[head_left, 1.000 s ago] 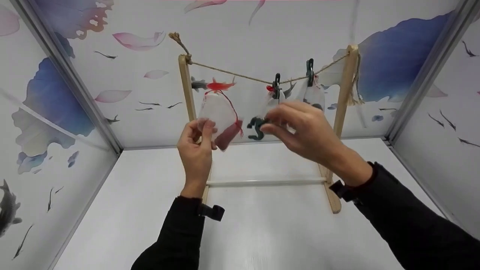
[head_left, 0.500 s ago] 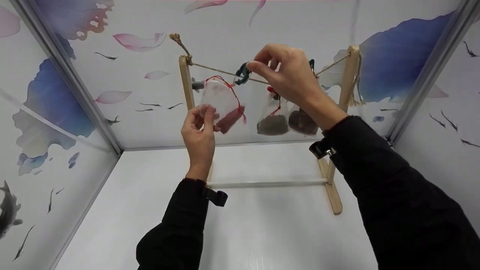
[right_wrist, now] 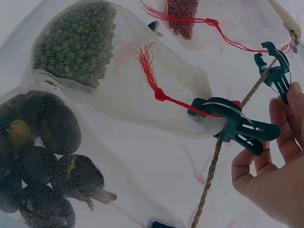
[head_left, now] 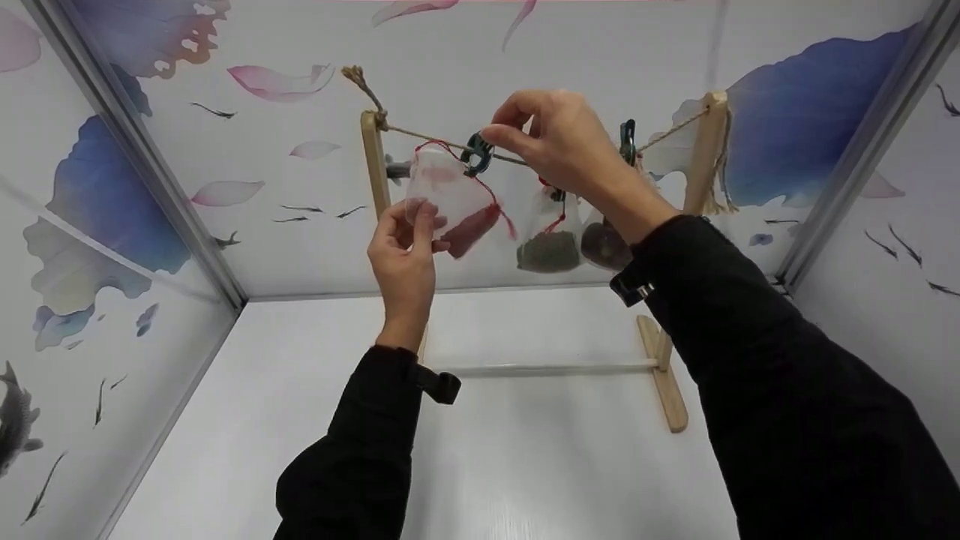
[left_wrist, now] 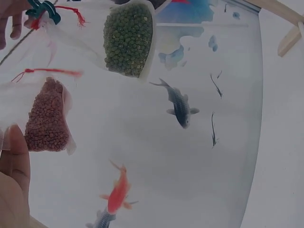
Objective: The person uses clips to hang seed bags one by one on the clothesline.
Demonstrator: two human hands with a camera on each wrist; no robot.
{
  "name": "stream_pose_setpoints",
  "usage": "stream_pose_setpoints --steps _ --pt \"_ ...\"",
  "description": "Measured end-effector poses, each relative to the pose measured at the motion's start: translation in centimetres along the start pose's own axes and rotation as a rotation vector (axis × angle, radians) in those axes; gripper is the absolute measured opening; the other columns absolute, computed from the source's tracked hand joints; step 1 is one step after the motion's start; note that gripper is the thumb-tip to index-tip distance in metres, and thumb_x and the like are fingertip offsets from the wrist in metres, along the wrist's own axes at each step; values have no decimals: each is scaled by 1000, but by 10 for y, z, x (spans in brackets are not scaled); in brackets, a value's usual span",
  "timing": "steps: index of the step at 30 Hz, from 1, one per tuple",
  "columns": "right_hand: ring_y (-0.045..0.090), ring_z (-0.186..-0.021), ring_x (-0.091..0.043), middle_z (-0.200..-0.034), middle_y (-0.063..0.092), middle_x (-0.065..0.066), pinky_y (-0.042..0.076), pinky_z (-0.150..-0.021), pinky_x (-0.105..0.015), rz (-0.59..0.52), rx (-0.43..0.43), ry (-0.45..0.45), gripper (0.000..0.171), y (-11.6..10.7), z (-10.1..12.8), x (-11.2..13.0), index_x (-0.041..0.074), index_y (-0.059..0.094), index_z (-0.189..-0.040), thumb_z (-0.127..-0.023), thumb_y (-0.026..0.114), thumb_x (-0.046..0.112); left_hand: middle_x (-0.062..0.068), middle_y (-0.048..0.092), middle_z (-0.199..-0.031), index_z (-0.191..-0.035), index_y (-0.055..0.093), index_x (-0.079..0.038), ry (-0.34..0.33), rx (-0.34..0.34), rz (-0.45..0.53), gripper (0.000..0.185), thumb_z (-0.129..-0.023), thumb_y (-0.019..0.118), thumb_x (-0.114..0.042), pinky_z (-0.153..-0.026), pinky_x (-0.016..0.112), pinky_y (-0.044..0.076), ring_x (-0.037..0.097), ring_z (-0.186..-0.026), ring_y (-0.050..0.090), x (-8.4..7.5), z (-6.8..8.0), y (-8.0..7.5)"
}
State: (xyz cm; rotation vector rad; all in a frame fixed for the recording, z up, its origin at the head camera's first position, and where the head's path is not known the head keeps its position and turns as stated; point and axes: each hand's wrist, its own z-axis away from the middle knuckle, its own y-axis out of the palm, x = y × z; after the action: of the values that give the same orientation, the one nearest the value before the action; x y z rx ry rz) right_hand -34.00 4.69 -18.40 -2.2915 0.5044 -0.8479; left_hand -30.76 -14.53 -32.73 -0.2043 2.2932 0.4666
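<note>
- 3 mesh pouches are in play: the left hand (head_left: 405,255) pinches the lower side of the pouch of red beans (head_left: 448,201), lifting its gathered neck to the twine line (head_left: 427,138).
- Pinched between thumb and fingers of the right hand (head_left: 559,142), a green clip (head_left: 476,154) sits at the twine, right by the pouch's neck; I cannot tell whether it has bitten yet.
- Judging by the look, this pouch is light, soft and floppy, its beans slumped into 1 corner. The gauze looks thin and snag-prone, so the bunched neck near the red drawstring (head_left: 495,206) is the best place to hold.
- 2 pouches already hang clipped to the right: the green-bean pouch (head_left: 549,241) and the dark-filled pouch (head_left: 600,241), just beside each other.
- Holding the twine is a wooden frame (head_left: 373,172) on the white table (head_left: 525,450).
</note>
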Motion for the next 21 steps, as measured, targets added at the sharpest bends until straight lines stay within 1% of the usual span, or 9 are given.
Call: stream_pose_setpoints --steps 2,5,6,7,9,12,17,21 --pt "52 -68 -15 -96 70 -4 40 -62 -24 11 -8 4 29 3 -1 1 8 75 -105 -100 65 35 16 67 -102 -111 64 -3 4 3 8 19 -100 67 -18 -70 34 59 29 -92 68 -1 0 1" --pt "51 -72 -15 -97 69 -5 40 -65 -23 14 -24 15 29 7 -1 4 7 75 -105 -100 66 34 21 66 -104 -112 64 -1 -7 5 14 19 -100 67 -15 -73 33 58 30 -93 68 -2 0 3" --pt "51 -73 -15 -97 67 -5 40 -66 -23 17 -19 21 28 8 -1 5 7 75 -105 -100 66 33 24 65 -105 -113 63 0 -14 6 15 19 -100 66 -14 -74 33 58 30 -94 68 -2 0 4" --pt "50 -74 -15 -96 67 -5 40 -67 -23 19 -10 22 28 8 -2 6 7 75 -105 -100 66 33 22 66 -106 -114 63 1 -20 6 16 19 -100 66 -13 -75 34 58 31 -94 68 -2 0 4" --pt "50 -74 -15 -94 65 -4 40 -67 -23 7 12 21 27 9 -2 7 7 75 -105 -100 66 32 23 66 -108 -116 62 2 -31 7 13 20 -101 65 -11 -76 35 57 32 -96 68 -3 0 5" --pt "50 -75 -15 -93 65 -4 40 -68 -23 -1 34 11 26 11 -2 8 7 75 -106 -101 66 31 19 67 -107 -117 61 3 -37 10 10 21 -102 63 -11 -77 37 57 33 -97 68 -3 -1 5" --pt "52 -79 -18 -98 67 -7 41 -71 -26 -7 42 -14 27 14 -1 6 4 72 -107 -102 64 29 15 69 -107 -115 61 0 -33 25 21 20 -102 63 -15 -77 37 58 30 -95 69 -3 -1 7" --pt "52 -86 -22 -104 65 -11 42 -77 -31 41 97 -34 34 14 -1 5 1 67 -117 -104 60 32 12 69 -106 -113 62 -2 -29 28 22 19 -102 64 -17 -76 37 58 28 -94 70 -3 0 8"
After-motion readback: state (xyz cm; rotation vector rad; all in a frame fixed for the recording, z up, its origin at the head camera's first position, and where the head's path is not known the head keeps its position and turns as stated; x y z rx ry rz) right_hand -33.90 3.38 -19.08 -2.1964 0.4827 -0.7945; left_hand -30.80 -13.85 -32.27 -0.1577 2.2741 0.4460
